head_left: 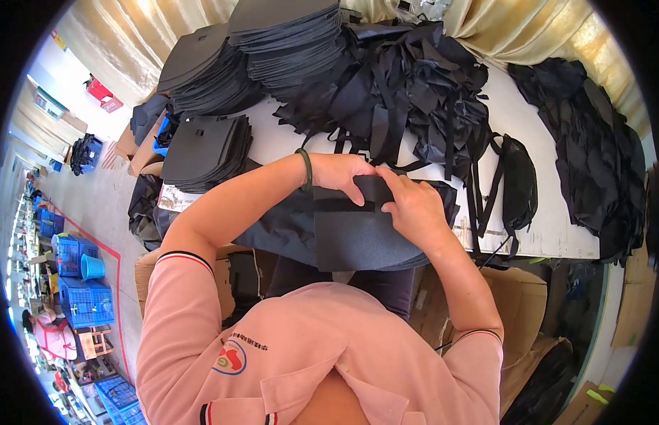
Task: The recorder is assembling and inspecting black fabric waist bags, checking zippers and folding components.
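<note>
In front of me at the table's near edge lies a stiff black panel (365,242), partly over loose black fabric (280,225). A black fabric flap (373,190) stands up along the panel's far edge. My left hand (338,173) pinches the flap between thumb and fingers; the fingers behind it are hidden. On the flap's right end, my right hand (419,210) is closed too, thumb low and fingers at the top edge. Both hands meet near the flap's upper middle. A dark green bangle (305,168) circles my left wrist.
Stacks of black panels (202,152) stand at the left and back left of the white table (559,230). A heap of black fabric pieces with straps (414,92) fills the back. A black pouch (519,183) and more black pieces (591,156) lie right. Cardboard boxes (517,301) sit below.
</note>
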### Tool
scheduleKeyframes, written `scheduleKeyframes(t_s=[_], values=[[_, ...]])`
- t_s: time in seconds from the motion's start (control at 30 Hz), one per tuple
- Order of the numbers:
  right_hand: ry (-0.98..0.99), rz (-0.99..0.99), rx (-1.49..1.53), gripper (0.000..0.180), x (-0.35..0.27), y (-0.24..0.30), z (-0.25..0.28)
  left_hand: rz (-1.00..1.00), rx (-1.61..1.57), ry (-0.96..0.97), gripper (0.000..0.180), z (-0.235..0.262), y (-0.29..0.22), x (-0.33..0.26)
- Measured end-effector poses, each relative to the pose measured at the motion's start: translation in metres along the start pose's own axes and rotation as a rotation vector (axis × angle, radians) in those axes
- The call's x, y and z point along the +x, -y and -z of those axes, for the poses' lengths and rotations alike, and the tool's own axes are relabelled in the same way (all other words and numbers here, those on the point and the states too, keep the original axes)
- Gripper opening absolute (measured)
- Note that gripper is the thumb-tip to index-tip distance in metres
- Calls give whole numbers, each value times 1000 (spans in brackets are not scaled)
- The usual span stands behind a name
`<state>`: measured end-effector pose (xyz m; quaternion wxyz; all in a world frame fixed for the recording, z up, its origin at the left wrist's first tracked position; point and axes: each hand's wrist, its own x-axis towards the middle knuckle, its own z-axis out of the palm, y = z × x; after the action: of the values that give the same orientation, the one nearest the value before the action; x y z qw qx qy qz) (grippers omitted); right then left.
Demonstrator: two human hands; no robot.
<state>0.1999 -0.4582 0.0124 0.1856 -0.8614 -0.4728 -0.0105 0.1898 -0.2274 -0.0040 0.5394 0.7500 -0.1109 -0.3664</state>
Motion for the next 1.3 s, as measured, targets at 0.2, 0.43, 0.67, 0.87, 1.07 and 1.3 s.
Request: scheduleKeyframes(t_s=[0.2,0.43,0.67,0.87,1.07,1.3], values=[[-48,17,-236,63,-5,9,-13,-54,-6,12,51,-2,-10,-3],[-62,-22,-316,66,-7,18,-15,-132,9,36,57,3,-4,4],[-6,-120,-166,64,0,-12,-20,-372,765,-647,63,-22,-22,-1],[-153,-123,170,41,37,-79,-23,-361,1155,-324,90,-106,39,-32],[-130,-136,565,44,185,-128,-60,-304,1094,-334,97,-113,66,-31],[-94,-266,867,38,230,-98,-88,-480,344,-632,49,-75,58,-51]])
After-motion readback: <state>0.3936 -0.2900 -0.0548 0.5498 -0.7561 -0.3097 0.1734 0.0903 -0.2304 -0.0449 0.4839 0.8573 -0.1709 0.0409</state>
